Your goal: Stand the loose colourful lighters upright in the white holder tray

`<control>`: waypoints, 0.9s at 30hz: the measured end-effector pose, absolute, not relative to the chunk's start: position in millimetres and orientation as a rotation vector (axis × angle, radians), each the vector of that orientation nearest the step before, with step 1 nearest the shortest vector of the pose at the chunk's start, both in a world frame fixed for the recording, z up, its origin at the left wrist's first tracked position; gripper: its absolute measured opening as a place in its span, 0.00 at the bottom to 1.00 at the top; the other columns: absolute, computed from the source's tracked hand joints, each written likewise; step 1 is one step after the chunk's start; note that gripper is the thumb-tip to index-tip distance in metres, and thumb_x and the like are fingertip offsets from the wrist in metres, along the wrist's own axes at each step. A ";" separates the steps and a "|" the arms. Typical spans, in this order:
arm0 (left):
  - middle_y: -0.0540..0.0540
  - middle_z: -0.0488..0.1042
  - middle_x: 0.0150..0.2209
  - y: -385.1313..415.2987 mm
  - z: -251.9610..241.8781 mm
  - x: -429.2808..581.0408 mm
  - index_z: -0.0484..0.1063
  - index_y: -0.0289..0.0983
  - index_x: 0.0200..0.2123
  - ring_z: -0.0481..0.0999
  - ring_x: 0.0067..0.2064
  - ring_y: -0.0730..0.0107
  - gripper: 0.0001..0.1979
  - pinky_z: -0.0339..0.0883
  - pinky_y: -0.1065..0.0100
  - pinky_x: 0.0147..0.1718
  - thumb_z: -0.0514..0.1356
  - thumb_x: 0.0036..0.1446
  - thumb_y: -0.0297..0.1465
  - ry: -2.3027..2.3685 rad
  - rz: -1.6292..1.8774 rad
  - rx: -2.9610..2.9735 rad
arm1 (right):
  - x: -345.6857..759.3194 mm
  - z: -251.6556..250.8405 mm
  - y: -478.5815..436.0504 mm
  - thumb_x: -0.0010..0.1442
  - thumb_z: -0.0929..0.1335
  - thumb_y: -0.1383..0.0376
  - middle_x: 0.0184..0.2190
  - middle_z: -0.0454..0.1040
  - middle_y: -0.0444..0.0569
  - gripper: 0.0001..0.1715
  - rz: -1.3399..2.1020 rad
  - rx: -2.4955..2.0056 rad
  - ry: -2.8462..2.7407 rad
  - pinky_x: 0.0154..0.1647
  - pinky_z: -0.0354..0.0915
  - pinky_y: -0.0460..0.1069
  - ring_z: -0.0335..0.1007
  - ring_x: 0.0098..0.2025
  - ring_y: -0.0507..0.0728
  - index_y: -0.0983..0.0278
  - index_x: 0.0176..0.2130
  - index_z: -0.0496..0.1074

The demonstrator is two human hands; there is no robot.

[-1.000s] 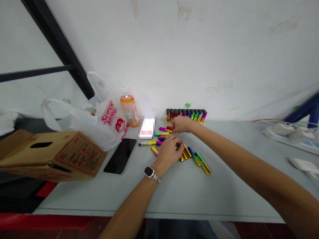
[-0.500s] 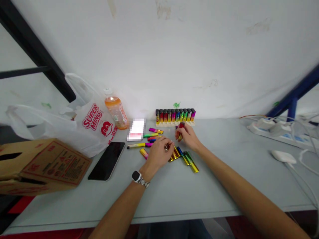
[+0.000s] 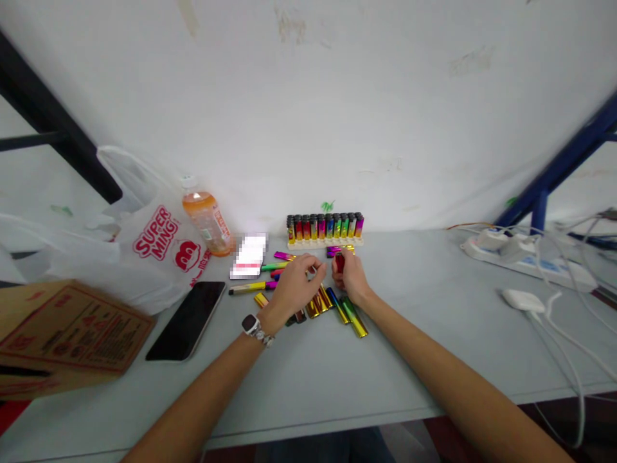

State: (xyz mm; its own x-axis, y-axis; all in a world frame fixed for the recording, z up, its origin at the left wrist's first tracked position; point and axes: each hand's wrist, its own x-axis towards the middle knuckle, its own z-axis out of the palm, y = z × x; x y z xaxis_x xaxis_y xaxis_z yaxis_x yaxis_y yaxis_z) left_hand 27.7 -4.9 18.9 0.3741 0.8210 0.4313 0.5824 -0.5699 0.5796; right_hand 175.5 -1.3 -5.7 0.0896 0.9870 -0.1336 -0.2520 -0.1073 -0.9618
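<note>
My right hand (image 3: 353, 278) is closed around a red lighter (image 3: 340, 262), held upright above the table. To its left, my left hand (image 3: 297, 286) is curled, thumb and finger tips close together; anything between them is too small or hidden to tell. A pale rack (image 3: 325, 244) stands against the wall, filled with upright shiny lighters in many colours. Behind my right hand, purple and gold lighters (image 3: 332, 251) lie in front of the rack. A green and gold lighter (image 3: 355, 318) and a blue and gold lighter (image 3: 339, 306) lie below the hands, among several others partly hidden by my left hand.
On the left are a black phone (image 3: 187, 321), a cardboard box (image 3: 81, 334), a white plastic bag (image 3: 144, 270) and an orange drink bottle (image 3: 208, 222). A blurred white item (image 3: 249, 255) lies near the bottle. A power strip (image 3: 530, 260) with cables and a white charger (image 3: 523, 299) are at right.
The view has shifted slightly, moving the scene left. My right hand has drawn back from the rack with the red lighter. My left hand has lifted a little off the loose lighters.
</note>
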 end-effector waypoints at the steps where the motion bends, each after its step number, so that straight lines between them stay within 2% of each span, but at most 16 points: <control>1: 0.49 0.72 0.28 -5.3 16.9 27.5 0.68 0.37 0.26 0.71 0.34 0.67 0.13 0.63 0.66 0.36 0.56 0.64 0.33 1.237 1.025 2.294 | 175.2 -6.0 -1.3 0.61 0.58 0.46 0.10 0.49 0.37 0.29 1.300 -1.171 -0.895 0.12 0.38 0.43 0.40 0.12 0.46 0.60 0.19 0.57; 6: 0.49 0.72 0.29 -15.1 8.9 20.7 0.69 0.37 0.26 0.72 0.35 0.67 0.14 0.63 0.66 0.36 0.55 0.64 0.34 1.233 1.009 2.245 | 175.6 -8.7 -1.7 0.61 0.60 0.47 0.11 0.50 0.36 0.26 1.268 -1.168 -0.890 0.12 0.40 0.43 0.40 0.12 0.46 0.60 0.21 0.58; 13: 0.48 0.71 0.29 -18.4 6.8 19.8 0.68 0.38 0.25 0.72 0.34 0.67 0.14 0.63 0.66 0.35 0.55 0.64 0.32 1.201 0.972 2.266 | 175.4 -9.6 -1.9 0.61 0.59 0.42 0.11 0.50 0.36 0.30 1.292 -1.155 -0.918 0.12 0.40 0.44 0.41 0.12 0.47 0.61 0.21 0.61; 16: 0.48 0.72 0.29 -17.5 6.2 20.0 0.69 0.38 0.26 0.72 0.34 0.67 0.13 0.64 0.66 0.35 0.55 0.64 0.32 1.193 0.976 2.256 | 176.8 -9.9 -1.1 0.57 0.64 0.39 0.13 0.56 0.36 0.30 1.250 -1.036 -0.991 0.13 0.48 0.44 0.48 0.14 0.47 0.62 0.27 0.68; 19: 0.48 0.72 0.29 -16.5 7.0 17.9 0.69 0.38 0.26 0.72 0.35 0.67 0.13 0.64 0.66 0.36 0.55 0.64 0.32 1.206 0.988 2.235 | 177.4 -9.9 -1.3 0.51 0.72 0.42 0.18 0.62 0.37 0.27 1.148 -0.994 -1.050 0.15 0.55 0.44 0.55 0.17 0.48 0.62 0.31 0.68; 23: 0.49 0.72 0.29 -16.1 8.4 16.3 0.68 0.38 0.25 0.72 0.34 0.67 0.14 0.64 0.66 0.37 0.55 0.64 0.32 1.213 0.987 2.243 | 174.4 -9.9 -4.9 0.51 0.72 0.43 0.18 0.66 0.36 0.26 1.111 -1.044 -1.094 0.12 0.49 0.44 0.54 0.14 0.48 0.60 0.32 0.62; 27: 0.49 0.71 0.28 -16.9 8.5 17.9 0.68 0.38 0.25 0.72 0.34 0.67 0.13 0.63 0.66 0.36 0.56 0.64 0.32 1.228 0.974 2.262 | 171.5 -11.2 -8.5 0.54 0.71 0.47 0.15 0.60 0.35 0.23 0.964 -1.115 -1.154 0.17 0.48 0.44 0.52 0.16 0.48 0.60 0.29 0.60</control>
State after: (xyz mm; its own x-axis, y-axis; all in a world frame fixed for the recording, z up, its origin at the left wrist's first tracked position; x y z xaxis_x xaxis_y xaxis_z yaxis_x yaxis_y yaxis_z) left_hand 17.9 -16.9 8.5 0.3759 0.8404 0.3905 0.5715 -0.5420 0.6161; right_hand 171.5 -8.5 -11.2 0.1632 0.9680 0.1906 -0.0155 0.1957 -0.9805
